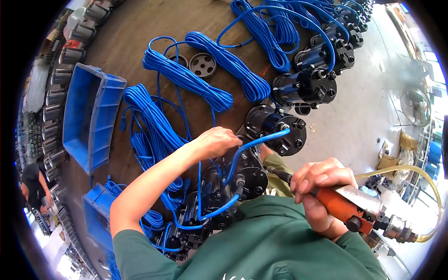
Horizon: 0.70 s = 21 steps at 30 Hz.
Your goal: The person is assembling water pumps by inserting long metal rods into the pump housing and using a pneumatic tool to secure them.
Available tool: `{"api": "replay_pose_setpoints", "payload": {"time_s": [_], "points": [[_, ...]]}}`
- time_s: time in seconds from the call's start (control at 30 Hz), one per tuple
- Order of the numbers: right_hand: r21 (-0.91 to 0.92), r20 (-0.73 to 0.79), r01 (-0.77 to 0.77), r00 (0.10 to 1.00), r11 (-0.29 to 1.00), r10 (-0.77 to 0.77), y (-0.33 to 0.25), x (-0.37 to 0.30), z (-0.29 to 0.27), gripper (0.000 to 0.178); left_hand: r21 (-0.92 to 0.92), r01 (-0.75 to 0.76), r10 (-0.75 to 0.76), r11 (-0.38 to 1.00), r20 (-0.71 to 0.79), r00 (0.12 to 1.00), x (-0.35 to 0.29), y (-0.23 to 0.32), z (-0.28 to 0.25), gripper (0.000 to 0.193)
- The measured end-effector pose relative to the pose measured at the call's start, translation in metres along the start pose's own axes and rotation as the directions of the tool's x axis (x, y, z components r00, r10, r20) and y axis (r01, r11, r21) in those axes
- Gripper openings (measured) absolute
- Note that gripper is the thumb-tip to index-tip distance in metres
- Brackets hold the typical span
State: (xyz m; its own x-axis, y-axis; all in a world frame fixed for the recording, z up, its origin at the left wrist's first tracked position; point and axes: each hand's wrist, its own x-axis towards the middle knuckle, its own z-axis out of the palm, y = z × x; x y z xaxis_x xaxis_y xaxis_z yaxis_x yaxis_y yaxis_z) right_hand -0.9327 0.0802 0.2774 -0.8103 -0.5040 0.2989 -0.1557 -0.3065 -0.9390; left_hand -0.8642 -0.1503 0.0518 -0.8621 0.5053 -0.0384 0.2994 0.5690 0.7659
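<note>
Tool (pixel 344 206) scuffed metal; cylinder (pixel 254 175) glossy; cable (pixel 254 142) smooth; crate (pixel 106 114) matt plastic.

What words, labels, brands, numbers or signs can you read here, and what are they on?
No text reads clearly enough to quote.
Green shirt: white marks like lettering, cut off by the lower edge; no whole word shows.
Orange tool in the right hand: no lettering I can make out.
Black cylinders and blue cables: any markings are too small or blurred.
</note>
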Motion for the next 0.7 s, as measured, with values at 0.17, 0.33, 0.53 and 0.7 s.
{"api": "replay_pose_setpoints", "payload": {"time_s": [0.17,0.33,0.53,0.7], "points": [[-0.198,0.278,0.013,0.96,0.98,0.043,0.025,0.006,0.013,0.035,0.021,-0.05,0.051,0.999,-0.04,0.998,0.0,-0.001,0.005,0.014],[-0.17,0.346,0.084,0.938,0.982,-0.02,0.061,0.004,0.025,0.026,0.05,-0.039,0.042,0.998,-0.063,0.997,-0.001,0.0,0.01,0.008],[-0.236,0.39,0.082,0.921,0.968,0.017,0.069,0.002,0.032,0.024,0.059,0.004,0.003,0.998,-0.117,0.993,-0.007,0.005,0.014,0.01],[-0.2,0.466,0.179,0.882,0.963,-0.067,0.07,0.002,0.036,0.023,-0.196,0.272,-0.316,0.942,-0.241,0.918,-0.064,0.018,0.047,0.015]]}}
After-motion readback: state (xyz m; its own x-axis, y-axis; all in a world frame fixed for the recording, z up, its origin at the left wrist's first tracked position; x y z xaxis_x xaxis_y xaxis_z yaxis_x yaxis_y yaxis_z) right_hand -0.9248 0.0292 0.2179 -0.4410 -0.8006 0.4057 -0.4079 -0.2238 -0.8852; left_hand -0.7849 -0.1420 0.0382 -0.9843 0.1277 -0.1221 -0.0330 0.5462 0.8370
